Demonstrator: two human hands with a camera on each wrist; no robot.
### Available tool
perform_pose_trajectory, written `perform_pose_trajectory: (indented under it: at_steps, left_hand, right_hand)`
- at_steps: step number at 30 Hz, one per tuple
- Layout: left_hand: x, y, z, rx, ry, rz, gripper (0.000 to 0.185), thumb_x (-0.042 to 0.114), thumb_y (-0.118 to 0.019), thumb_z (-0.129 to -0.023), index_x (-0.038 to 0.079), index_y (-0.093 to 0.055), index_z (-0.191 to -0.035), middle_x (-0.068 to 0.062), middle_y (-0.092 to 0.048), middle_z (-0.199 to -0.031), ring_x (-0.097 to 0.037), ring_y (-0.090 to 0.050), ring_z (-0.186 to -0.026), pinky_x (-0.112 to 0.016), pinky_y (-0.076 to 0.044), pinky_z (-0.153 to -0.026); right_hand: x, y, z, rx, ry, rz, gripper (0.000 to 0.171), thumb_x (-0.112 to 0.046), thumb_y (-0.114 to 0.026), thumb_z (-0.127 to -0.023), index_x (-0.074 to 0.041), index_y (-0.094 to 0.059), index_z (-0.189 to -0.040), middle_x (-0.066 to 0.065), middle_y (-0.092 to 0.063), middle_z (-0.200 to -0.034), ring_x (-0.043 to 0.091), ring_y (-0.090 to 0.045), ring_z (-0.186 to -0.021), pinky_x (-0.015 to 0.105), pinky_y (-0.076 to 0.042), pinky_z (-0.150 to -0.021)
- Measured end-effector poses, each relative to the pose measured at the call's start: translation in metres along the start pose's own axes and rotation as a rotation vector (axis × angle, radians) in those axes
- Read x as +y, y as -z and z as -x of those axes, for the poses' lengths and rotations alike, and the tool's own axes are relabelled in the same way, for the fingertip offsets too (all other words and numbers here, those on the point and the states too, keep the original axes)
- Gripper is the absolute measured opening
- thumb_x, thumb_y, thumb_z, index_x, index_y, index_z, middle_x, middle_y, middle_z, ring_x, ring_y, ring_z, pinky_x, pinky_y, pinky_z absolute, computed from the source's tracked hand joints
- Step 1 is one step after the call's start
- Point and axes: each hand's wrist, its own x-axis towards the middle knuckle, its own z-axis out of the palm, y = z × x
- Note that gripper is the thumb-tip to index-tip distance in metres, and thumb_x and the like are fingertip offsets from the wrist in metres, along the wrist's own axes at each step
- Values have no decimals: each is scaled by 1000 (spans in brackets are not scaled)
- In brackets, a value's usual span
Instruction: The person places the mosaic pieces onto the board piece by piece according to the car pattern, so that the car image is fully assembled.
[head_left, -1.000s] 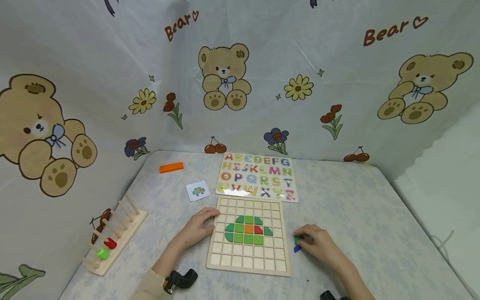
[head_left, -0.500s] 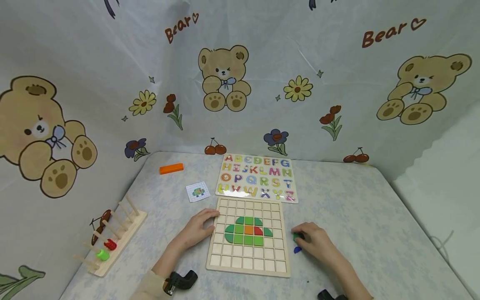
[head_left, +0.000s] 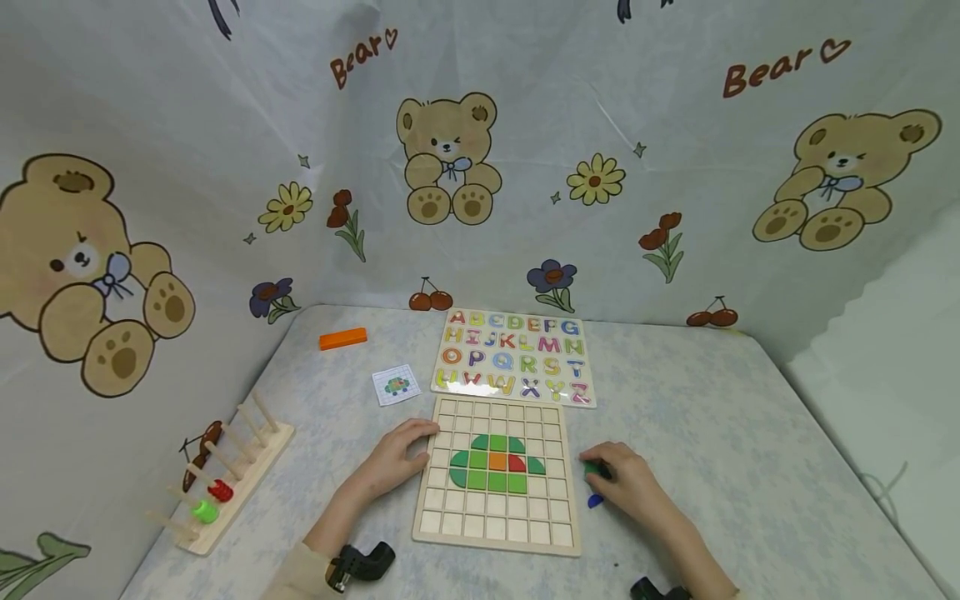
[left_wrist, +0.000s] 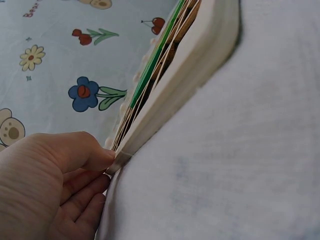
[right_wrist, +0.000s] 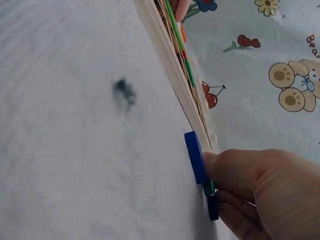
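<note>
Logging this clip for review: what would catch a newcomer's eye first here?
The wooden grid board at the table's near middle, with a green, orange and red tile picture at its centre. The left hand rests on its left edge; the right hand pinches a green piece beside a blue piece.

1. The wooden grid board (head_left: 497, 475) is pale natural wood, and the tiles in it make a mostly green shape with one orange square and one red piece in the middle.
2. Just right of the board there's a green piece (head_left: 592, 472) and a blue piece (head_left: 595, 500).
3. Behind the board, the alphabet puzzle (head_left: 514, 356) is white with letters in all sorts of colours.
4. Left of the board: a small white card (head_left: 395, 383) with a green picture, and farther back an orange block (head_left: 342, 337).
5. The tablecloth (head_left: 720, 425) is pale blue-grey and mottled.
6. The backdrop (head_left: 525, 125) is light blue with tan bears, flowers, cherries and "Bear" lettering.
</note>
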Motion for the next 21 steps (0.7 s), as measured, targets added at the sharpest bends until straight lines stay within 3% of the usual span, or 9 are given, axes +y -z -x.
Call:
perform_pose_trajectory:
  at_steps: [7,12,21]
  left_hand:
    - [0,-1,0,5,-3,-2,42,3,-63,-87,6,-58,-128,-2,-52,-129,-24,-43,-126,-45,-35,-104]
    - [0,-1,0,6,-5,-4,42,3,-63,-87,6,-58,-128,-2,-52,-128,-24,-43,-126,-45,-35,-104]
    - [1,0,-1,16,-11,-15,43,1,-63,-85,5,-58,-128,-1,-53,-127,-22,-45,-124,-44,-36,-104]
  right_hand:
    - [1,-3,-2,41,-6,23,25,-9,-80,-74,-8,-68,-96,-2,-63,-93,16,-56,-90,39,-50,-78]
    - [2,4,2,-7,-50,-35,28,-5,-74,-77,-8,-68,-104,-2,-63,-101,19,-57,-98,43,-49,-84]
    - [6,10,8,-57,-15,-73,38,4,-69,-76,-9,-67,-112,-5,-63,-109,20,-56,-105,44,-49,-87]
